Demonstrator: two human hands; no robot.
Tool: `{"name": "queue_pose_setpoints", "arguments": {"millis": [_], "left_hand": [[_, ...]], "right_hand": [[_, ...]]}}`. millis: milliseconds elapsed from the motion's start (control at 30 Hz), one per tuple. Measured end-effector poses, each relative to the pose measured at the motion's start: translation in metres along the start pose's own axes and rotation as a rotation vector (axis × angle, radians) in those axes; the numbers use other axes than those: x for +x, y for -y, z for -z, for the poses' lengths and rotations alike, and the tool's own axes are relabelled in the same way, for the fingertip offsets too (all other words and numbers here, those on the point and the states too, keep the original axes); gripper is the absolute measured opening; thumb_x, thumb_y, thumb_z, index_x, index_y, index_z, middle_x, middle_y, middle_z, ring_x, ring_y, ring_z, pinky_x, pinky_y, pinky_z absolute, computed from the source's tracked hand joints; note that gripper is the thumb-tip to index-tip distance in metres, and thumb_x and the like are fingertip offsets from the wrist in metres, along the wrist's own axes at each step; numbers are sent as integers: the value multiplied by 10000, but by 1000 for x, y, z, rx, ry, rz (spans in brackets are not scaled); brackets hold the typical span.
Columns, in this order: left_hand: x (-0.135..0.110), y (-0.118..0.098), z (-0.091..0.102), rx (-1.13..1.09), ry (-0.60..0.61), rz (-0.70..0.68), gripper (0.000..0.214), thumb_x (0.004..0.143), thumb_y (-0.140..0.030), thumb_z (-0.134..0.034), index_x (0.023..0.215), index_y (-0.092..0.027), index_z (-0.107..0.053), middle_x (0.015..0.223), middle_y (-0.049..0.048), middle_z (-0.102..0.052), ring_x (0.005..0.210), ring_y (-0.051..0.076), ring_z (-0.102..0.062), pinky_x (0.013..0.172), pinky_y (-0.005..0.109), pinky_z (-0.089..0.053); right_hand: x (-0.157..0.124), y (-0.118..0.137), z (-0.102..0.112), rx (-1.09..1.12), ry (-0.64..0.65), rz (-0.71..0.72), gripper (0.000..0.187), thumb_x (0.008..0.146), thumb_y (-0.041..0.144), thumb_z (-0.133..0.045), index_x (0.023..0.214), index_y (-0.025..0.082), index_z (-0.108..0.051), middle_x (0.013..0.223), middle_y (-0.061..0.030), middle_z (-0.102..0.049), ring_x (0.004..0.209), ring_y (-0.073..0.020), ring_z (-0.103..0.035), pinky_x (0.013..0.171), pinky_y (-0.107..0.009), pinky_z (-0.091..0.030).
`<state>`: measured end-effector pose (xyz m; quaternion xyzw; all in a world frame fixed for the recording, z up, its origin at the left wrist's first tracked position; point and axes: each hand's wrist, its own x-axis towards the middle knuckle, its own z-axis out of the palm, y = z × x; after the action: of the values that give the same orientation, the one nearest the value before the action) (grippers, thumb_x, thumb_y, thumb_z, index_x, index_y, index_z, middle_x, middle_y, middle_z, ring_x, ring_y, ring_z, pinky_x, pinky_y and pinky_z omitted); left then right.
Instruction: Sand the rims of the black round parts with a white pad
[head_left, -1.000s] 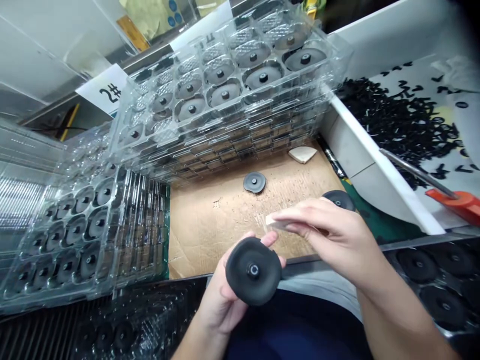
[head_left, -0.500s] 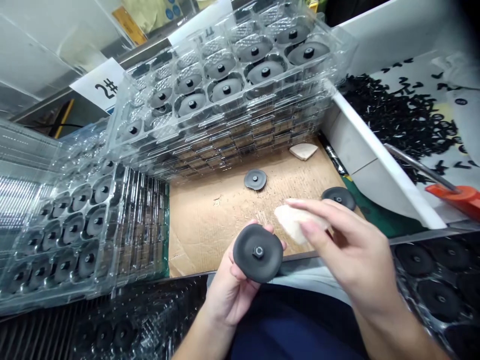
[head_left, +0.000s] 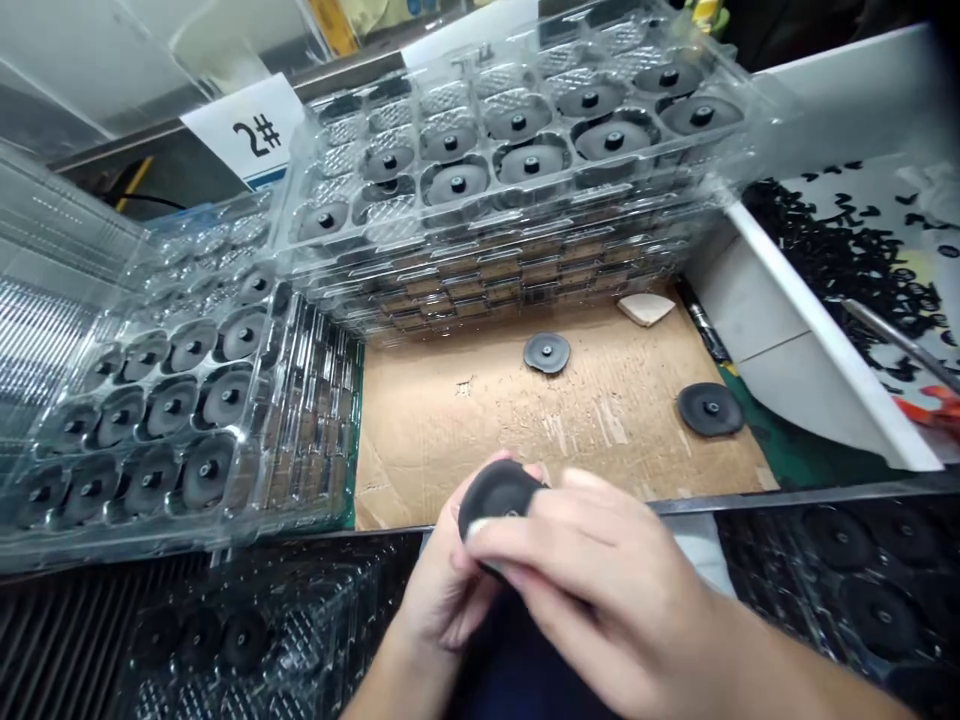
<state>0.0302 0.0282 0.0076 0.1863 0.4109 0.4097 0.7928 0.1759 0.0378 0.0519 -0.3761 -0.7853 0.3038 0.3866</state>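
Note:
My left hand (head_left: 439,595) grips a round black rubber disc (head_left: 495,490) with a small hub, held up near my lap. My right hand (head_left: 592,580) lies over the disc's front with its fingers closed, pressing against it; a sliver of a pale pad shows at its fingertips, the rest of the pad is hidden. Two more black discs, one (head_left: 547,352) and another (head_left: 709,409), lie loose on the brown cardboard sheet (head_left: 450,430) beyond my hands.
A stack of clear blister trays (head_left: 517,170) holding black discs stands at the back. More filled trays (head_left: 150,400) sit on the left. A white bin (head_left: 795,330) with small black parts is on the right. A pale wedge (head_left: 645,308) lies on the cardboard.
My right hand has moved left and down with the pale pad onto the disc, now covering most of it. The view has shifted to the left.

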Motion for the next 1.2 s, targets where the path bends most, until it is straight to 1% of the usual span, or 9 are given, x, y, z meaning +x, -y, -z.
{"name": "queue_pose_setpoints", "arguments": {"millis": [167,333,500,633,767,900,1000,1067,1200], "left_hand": [[-2,-8,13,-179,81,30,639,439,-336,-886,1030,-225,-670,1022,12,-698,949,171,-635,859,218,-475],[-8,-11,21,-212,98,-2,518,554,-292,-845,1036,-205,-677,1050,5,-708,988,184,-646,884,234,-472],[-17,-15,32,-328,175,-70,558,577,-348,-828,1099,-281,-643,1212,43,-654,993,223,-665,889,289,-494],[-21,-16,37,-377,164,-103,549,571,-391,-821,1076,-265,-644,1098,32,-693,946,211,-673,872,292,-501],[-22,-20,38,-420,191,-74,530,583,-423,-799,1059,-252,-642,1059,30,-677,927,221,-671,813,296,-526],[-23,-21,42,-406,199,-41,545,618,-490,-747,1097,-262,-622,1091,43,-646,941,239,-665,812,329,-535],[-24,-15,47,-316,190,-112,591,665,-575,-666,1195,-341,-553,1147,41,-617,938,256,-664,804,387,-539],[-23,-10,51,-121,153,-300,603,718,-554,-633,1275,-389,-473,1185,40,-593,923,240,-657,805,389,-534],[-21,-7,56,565,34,-671,954,751,-168,-690,1402,-496,-75,1249,32,-521,1127,241,-530,983,431,-412]], "right_hand": [[-8,2,11,-184,40,-124,244,862,47,-461,999,151,-635,689,-7,-611,571,-136,-470,569,-286,-330],[19,-16,0,-99,-2,90,331,889,50,-400,955,204,-685,784,-23,-657,673,-151,-520,647,-310,-370],[20,-73,-32,120,-87,-346,223,900,189,-498,1027,225,-678,986,-36,-677,912,-170,-610,767,-294,-482],[-2,-111,-62,69,-42,-412,204,832,220,-561,968,204,-713,940,-71,-652,818,-202,-621,702,-339,-504],[-8,-104,-64,50,-139,-473,249,851,256,-527,1033,192,-684,1119,-115,-570,790,-186,-598,646,-331,-500],[0,-74,-48,126,-189,-507,203,876,286,-529,986,218,-685,907,-57,-660,793,-182,-616,692,-314,-510],[3,-58,-45,193,-189,-526,195,873,293,-550,981,218,-693,793,-35,-675,736,-169,-630,664,-289,-524],[1,-54,-48,221,-196,-537,183,860,284,-565,960,216,-702,767,-29,-677,706,-161,-631,656,-283,-530],[-4,-54,-53,264,-222,-556,166,845,270,-573,928,222,-708,748,-18,-681,707,-159,-641,685,-290,-539]]}}
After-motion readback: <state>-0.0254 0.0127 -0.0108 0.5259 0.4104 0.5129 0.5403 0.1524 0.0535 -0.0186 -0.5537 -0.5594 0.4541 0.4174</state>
